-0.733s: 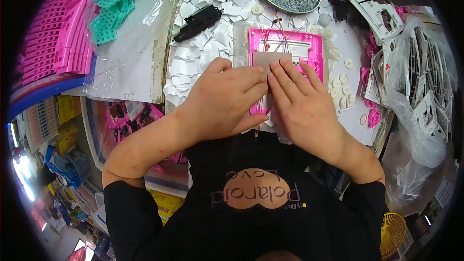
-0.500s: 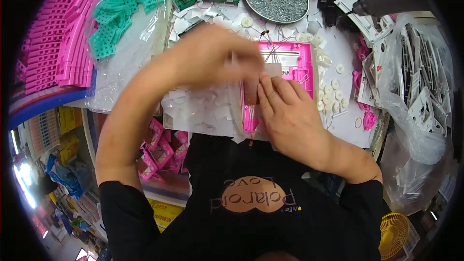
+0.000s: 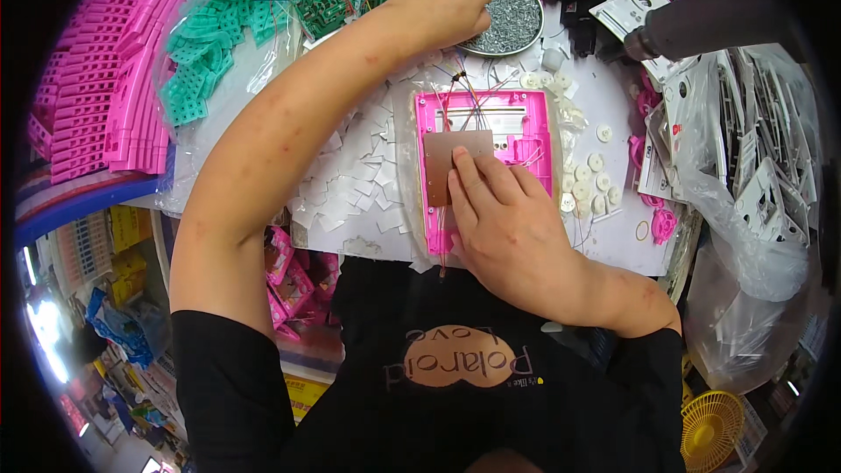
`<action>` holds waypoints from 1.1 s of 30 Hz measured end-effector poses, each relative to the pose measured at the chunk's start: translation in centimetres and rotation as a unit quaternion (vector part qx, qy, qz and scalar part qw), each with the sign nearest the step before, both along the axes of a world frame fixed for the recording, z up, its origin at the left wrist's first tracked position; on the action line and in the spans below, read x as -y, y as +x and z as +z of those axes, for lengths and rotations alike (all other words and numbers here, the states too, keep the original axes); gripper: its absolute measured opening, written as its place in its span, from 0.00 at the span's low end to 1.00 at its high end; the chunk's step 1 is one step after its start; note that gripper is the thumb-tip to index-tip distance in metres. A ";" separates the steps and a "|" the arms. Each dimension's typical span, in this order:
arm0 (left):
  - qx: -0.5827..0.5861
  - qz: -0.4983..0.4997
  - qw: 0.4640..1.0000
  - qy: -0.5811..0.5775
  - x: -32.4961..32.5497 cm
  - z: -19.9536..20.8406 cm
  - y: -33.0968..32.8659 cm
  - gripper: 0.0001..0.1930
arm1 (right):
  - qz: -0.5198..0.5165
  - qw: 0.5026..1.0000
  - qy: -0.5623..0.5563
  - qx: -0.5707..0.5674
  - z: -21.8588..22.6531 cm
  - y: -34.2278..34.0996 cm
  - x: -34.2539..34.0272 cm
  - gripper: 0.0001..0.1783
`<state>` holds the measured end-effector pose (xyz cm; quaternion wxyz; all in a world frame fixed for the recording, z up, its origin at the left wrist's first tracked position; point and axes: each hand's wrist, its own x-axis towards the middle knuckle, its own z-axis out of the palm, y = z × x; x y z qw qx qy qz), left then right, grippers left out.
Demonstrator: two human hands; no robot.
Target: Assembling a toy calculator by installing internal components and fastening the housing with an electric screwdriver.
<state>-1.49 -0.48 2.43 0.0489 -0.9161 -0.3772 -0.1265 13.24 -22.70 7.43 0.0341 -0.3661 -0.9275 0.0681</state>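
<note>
My right hand [image 3: 517,228] lies palm down with its fingers stretched out, fingertips pressing on a flat brown circuit board [image 3: 444,180]. The board sits in the left part of a pink plastic housing [image 3: 550,127], from which thin coloured wires run out at the top and bottom. My left hand [image 3: 438,2] reaches far forward to the left rim of a round tray [image 3: 499,52] heaped with small grey metal screws [image 3: 517,13]. Its fingers are curled in; what they may hold is hidden.
Green circuit boards [image 3: 324,4] with wires lie at the back, left of the tray. White paper pieces [image 3: 350,188] and white round wheels [image 3: 596,177] flank the housing. A dark tool [image 3: 701,22] juts in from the right, near bagged white panels [image 3: 758,158]. Pink parts [image 3: 140,61] stack at left.
My left hand has moved from above the board forward to the screw tray. The housing has shifted slightly left and toward me; my right hand stays on the board.
</note>
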 end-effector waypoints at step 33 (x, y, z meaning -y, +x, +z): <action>0.391 -0.005 0.912 -0.119 18.6 1.6 -2.4 0.09 | 0.170 0.698 -0.328 -0.613 6.1 2.5 -7.8 0.20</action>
